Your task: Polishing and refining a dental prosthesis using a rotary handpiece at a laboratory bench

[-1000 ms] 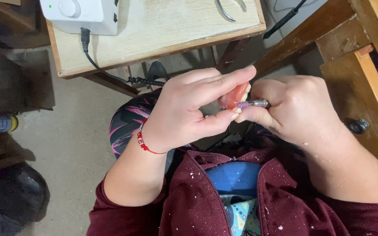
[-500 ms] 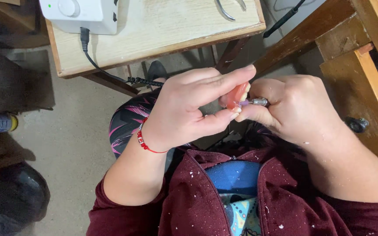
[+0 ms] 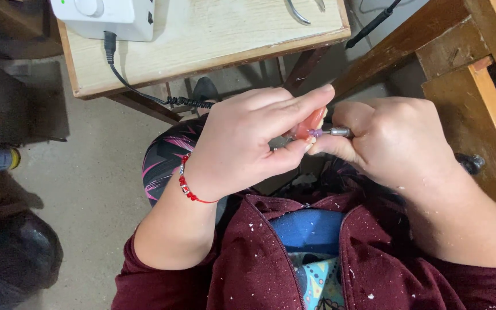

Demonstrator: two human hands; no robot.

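While the left hand (image 3: 242, 143) is pinching the pink piece (image 3: 308, 127) mid-frame, the right hand (image 3: 397, 140) is gripping the grinding tool (image 3: 331, 132) & smoothing it; next needs slow, steady turning.

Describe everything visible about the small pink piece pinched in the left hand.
The pink piece is small, glossy and salmon-pink, like acrylic or wax; only a curved sliver shows, so its full shape cannot be told. The left hand pinches it between thumb and fingers, held over the lap below the wooden table. From the right, the purple tip of a slim metal rotary tool, gripped in the right hand, meets its edge.
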